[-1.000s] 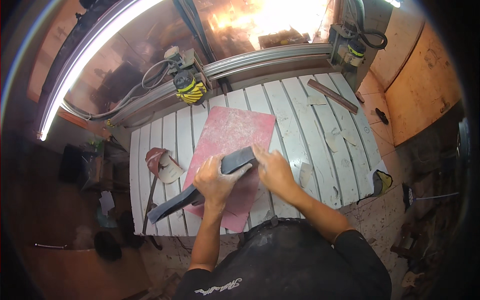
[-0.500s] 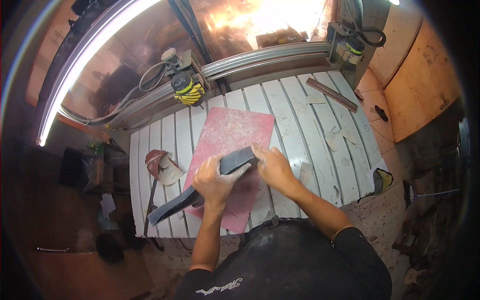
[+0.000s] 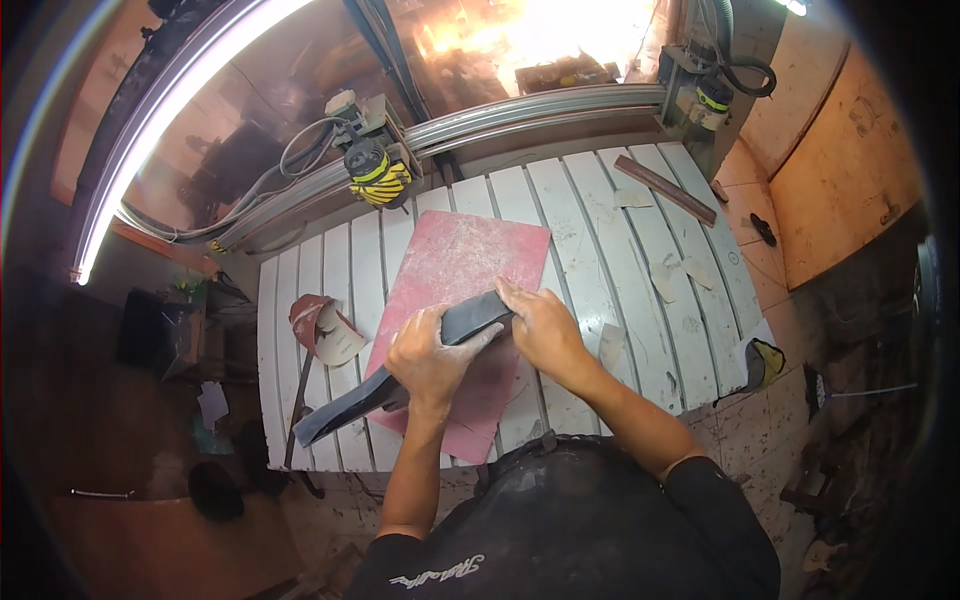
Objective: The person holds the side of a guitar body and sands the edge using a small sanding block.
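Observation:
A long, slightly curved dark grey bar (image 3: 470, 318) slants across the front of me, its far end at the upper right and its near end at the lower left. My left hand (image 3: 430, 355) is wrapped round its middle, thumb along the near side. At the upper right end, my right hand (image 3: 540, 325) grips the bar with its fingers curled and the index finger and thumb near the tip. Pale dust coats both hands. Beneath them lies a pink board (image 3: 470, 250), dusted white, on the slatted white table (image 3: 590, 260). My palms hide the bar's underside.
A curled brown sheet (image 3: 325, 330), pale inside, like sandpaper, lies at the left. Across the back runs a metal rail (image 3: 540, 107) carrying two motor units, the nearer one (image 3: 378, 180) banded yellow and black. A brown strip (image 3: 665, 190) and paper scraps (image 3: 662, 282) lie at the right.
My right hand's index finger and thumb have shifted slightly to the left at the bar's end. The bar and my left hand stay nearly in place.

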`<state>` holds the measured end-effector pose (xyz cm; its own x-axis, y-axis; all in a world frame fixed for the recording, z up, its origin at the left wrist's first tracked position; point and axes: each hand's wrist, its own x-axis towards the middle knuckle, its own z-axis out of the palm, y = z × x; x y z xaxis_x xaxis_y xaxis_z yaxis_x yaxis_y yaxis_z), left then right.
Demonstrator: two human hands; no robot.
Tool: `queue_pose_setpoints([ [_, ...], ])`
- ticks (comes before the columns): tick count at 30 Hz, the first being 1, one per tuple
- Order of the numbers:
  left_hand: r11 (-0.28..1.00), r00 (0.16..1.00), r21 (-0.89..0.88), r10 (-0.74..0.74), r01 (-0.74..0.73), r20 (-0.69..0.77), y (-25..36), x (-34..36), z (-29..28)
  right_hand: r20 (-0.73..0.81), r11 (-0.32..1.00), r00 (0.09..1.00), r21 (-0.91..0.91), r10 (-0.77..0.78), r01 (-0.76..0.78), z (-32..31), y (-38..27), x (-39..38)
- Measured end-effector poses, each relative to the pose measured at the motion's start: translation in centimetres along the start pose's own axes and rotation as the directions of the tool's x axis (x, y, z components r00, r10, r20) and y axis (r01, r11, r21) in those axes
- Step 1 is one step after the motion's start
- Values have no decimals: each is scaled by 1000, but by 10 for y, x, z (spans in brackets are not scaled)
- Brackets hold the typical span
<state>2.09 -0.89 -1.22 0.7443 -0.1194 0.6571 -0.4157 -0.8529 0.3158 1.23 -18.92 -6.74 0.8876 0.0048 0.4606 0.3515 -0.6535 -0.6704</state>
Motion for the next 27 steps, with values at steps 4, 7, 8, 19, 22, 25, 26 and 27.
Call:
queue_pose_setpoints([
  [4, 1000, 1000, 4, -4, 4, -17, -11, -7, -3, 109, 999, 994, -38, 25, -21, -22, -54, -7],
  [7, 1000, 1000, -3, -4, 4, -8, -4, -3, -3, 86, 994, 992, -33, -97, 100, -19, -39, -4],
  [8, 1000, 1000, -9, 8, -8, -12, -1, 0, -4, 71, 998, 997, -55, -29, 33, -15, -32, 1],
  [19, 999, 999, -10, -34, 33, -13, -12, -2, -3, 114, 998, 992, -42, -52, 57, -18, -64, -2],
  [22, 999, 999, -29, -44, 43, -12, -9, -1, 0, 99, 995, 992, -47, -84, 89, -18, -57, -1],
  [25, 998, 999, -37, -50, 50, 7, -6, -1, -2, -23, 995, 995, 31, -93, 94, -3, -31, 7],
  [26, 998, 998, -32, -60, 61, 22, -9, 1, -3, 38, 997, 996, 4, -77, 77, -11, -49, 5],
  [27, 998, 998, -27, -61, 61, 19, -13, -1, -4, 97, 998, 994, -23, -58, 60, -16, -66, 2],
])
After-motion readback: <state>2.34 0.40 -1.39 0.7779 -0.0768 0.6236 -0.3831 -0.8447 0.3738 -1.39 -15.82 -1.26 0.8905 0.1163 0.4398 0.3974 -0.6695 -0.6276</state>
